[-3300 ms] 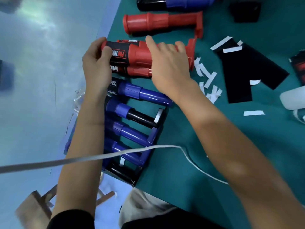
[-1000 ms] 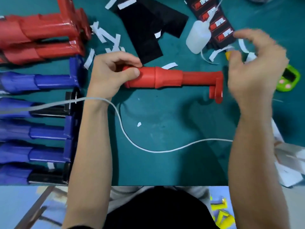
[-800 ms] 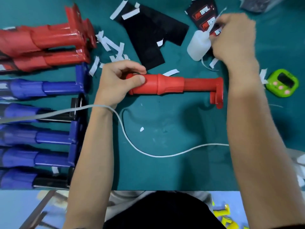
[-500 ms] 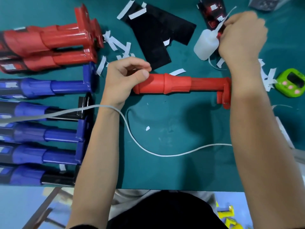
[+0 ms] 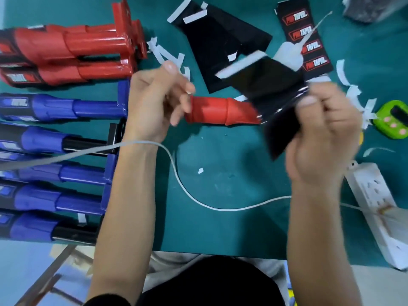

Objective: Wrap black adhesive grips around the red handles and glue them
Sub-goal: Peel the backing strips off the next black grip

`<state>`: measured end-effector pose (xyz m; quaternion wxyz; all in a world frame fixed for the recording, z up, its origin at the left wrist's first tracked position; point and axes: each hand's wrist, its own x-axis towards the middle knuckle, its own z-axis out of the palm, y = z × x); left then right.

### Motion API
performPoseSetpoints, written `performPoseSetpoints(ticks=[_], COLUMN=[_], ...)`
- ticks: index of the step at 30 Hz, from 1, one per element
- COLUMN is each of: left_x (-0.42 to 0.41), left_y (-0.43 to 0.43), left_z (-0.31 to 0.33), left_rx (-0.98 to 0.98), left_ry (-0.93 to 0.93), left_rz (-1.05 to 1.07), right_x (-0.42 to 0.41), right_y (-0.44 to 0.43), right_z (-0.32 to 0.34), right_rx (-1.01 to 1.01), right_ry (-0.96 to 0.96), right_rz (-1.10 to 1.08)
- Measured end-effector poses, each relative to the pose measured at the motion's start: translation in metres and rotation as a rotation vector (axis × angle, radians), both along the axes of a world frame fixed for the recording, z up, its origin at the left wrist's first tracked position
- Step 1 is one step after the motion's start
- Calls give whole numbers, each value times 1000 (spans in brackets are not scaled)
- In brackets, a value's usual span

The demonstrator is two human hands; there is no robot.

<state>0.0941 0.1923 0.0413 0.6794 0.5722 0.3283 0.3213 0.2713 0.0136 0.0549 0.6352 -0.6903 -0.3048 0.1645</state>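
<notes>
A red handle [image 5: 217,111] lies across the middle of the green mat. My left hand [image 5: 154,102] hovers at its thick left end, fingers loosely curled and apart, with nothing in them. My right hand [image 5: 324,129] pinches a black adhesive grip [image 5: 265,85] with a white backing strip along its top edge; the sheet hangs over the handle's right part and hides it. More black grips [image 5: 220,40] lie behind, and a strip of printed red-logo grips [image 5: 306,38] lies at the back right. A white glue bottle [image 5: 289,54] rests between them.
Wrapped red handles [image 5: 66,51] and several blue handles [image 5: 55,107] are stacked at the left. White backing scraps [image 5: 167,54] litter the mat. A green timer [image 5: 395,120] and a white power strip [image 5: 375,202] sit at the right. A white cable [image 5: 198,199] crosses the mat [image 5: 231,173].
My right hand has lifted a black grip from the pile by the glue bottle and brought it over the handle. My left hand has let go of the handle's end and opened.
</notes>
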Motion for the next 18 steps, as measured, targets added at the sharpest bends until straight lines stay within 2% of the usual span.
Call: performPoseSetpoints(ticks=[2, 3, 4, 7, 11, 12, 14, 18], left_x=[-9, -11, -11, -4, 3, 3, 3, 2], left_y=[-1, -5, -10, -16, -11, -10, -12, -18], left_z=[-2, -2, -3, -6, -11, -11, -9, -6], left_rx=[-36, -62, -104, -145, -278, -253, -116, 5], left_ry=[258, 320, 307, 127, 92, 100, 136, 157], left_rz=[-270, -385, -430, -250, -31, -9, -24, -185], right_x=[-23, -29, -27, -21, -24, -21, -22, -30], right_y=[16, 19, 19, 16, 12, 11, 11, 14], right_z=[-2, -10, -16, -32, -35, -37, -36, -37], right_rx=[19, -9, -67, -223, -353, -406, -445, -246], right_ry=[85, 106, 140, 213, 187, 181, 212, 364], right_rz=[177, 210, 255, 429, 454, 477, 545, 484])
